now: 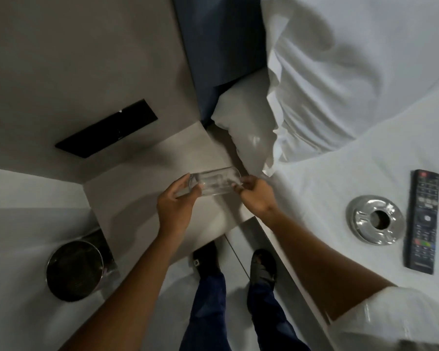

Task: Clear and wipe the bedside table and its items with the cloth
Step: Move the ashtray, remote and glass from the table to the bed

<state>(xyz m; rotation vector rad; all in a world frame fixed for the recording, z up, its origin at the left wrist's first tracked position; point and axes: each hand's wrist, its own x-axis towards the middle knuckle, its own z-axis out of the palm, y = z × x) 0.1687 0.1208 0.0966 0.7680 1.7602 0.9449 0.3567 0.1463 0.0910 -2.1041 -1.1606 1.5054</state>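
Both hands hold a clear glass tray (214, 182) level above the grey bedside table (147, 178). My left hand (177, 201) grips the tray's left end and my right hand (256, 196) pinches its right end. The tray looks empty. On the white bed to the right lie a shiny metal ashtray (375, 219) and a black remote control (423, 221), side by side. No cloth is in view.
A black switch panel (107, 128) is set in the wall behind the table. A dark round waste bin (74, 269) stands on the floor to the left. White pillows (314, 97) rest against the blue headboard (221, 46). My feet stand between table and bed.
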